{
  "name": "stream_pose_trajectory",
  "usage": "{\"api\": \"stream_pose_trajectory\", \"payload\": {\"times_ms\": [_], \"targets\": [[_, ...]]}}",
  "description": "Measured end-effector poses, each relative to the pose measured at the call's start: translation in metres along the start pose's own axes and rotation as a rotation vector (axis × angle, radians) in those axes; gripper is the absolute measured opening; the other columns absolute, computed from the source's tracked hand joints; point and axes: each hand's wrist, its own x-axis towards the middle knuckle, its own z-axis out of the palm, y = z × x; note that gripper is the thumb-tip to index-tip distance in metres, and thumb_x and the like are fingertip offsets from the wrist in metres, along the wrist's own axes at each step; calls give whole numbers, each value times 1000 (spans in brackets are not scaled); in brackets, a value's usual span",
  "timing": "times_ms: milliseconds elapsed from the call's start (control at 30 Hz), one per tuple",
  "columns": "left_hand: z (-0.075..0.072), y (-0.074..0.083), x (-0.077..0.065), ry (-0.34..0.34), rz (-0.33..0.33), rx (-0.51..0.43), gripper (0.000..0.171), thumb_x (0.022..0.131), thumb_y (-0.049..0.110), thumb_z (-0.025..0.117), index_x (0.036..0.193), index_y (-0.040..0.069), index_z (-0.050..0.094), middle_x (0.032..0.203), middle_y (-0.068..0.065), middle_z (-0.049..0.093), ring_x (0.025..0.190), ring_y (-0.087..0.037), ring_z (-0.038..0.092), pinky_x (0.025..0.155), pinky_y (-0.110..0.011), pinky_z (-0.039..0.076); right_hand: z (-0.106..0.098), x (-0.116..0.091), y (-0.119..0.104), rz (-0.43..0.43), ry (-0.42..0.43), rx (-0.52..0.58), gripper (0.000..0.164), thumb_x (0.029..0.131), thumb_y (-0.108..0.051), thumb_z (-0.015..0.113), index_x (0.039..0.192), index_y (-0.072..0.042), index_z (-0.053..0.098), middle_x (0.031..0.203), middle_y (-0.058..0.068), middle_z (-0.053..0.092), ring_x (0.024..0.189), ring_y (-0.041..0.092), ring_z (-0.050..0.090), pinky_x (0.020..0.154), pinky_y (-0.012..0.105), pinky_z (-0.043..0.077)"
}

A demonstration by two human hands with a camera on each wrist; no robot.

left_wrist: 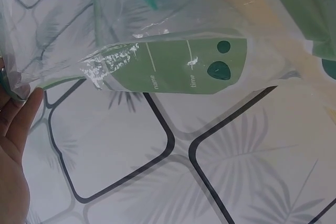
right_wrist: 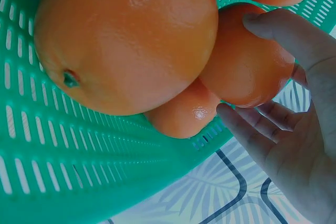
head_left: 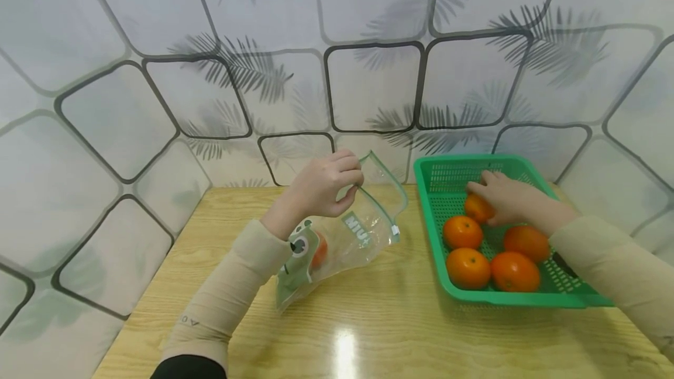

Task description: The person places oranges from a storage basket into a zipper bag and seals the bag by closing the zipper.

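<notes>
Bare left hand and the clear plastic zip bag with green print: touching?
Touching. The head view shows it: the bare left hand pinches the green-edged rim of the clear plastic zip bag between thumb and fingers.

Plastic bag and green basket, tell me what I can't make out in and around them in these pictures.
Head view: the bagged orange is partly hidden by the plastic bag's green printed panel.
Head view: the right sleeve covers part of the green basket; a dark object beside it can't be identified.
Left wrist view: the left edge cuts off part of the left hand.
Right wrist view: the top edge crops the nearest orange.
</notes>
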Motion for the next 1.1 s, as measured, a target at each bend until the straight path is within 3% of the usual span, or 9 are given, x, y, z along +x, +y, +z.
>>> {"api": "stream_pose_trajectory", "payload": {"times_ms": [233, 400, 733, 1100], "targets": [[2, 0, -1, -4, -2, -5, 7, 83, 3, 68, 85, 10, 69, 88, -4, 65, 89, -23, 64, 74, -32, 57, -5, 0, -4, -19, 23, -10, 77, 67, -16, 98, 133, -6, 60, 114, 23, 55, 103, 40, 59, 72, 49, 58], [3, 0, -1, 0, 0, -4, 7, 82, 3, 68, 85, 9, 69, 88, -5, 66, 89, -23, 65, 74, -32, 57, -10, -1, -7, -12, 14, -7, 77, 68, -14, 97, 135, -6, 59, 120, 27, 55, 104, 41, 59, 66, 45, 57], [0, 0, 1, 1, -1, -9, 8, 83, 3, 67, 86, 10, 69, 89, -5, 66, 89, -23, 65, 75, -33, 57, -19, -1, -10, -59, 60, -57, 76, 68, -21, 98, 133, -7, 60, 118, 24, 55, 100, 37, 57, 66, 45, 57], [-2, -1, 3, 19, 10, -21, 8, 82, 2, 67, 85, 9, 68, 89, -5, 66, 89, -24, 64, 77, -33, 57, -32, -2, -24, -97, 92, -63, 77, 66, -17, 97, 134, -6, 61, 112, 19, 55, 98, 33, 55, 68, 44, 56]]}}
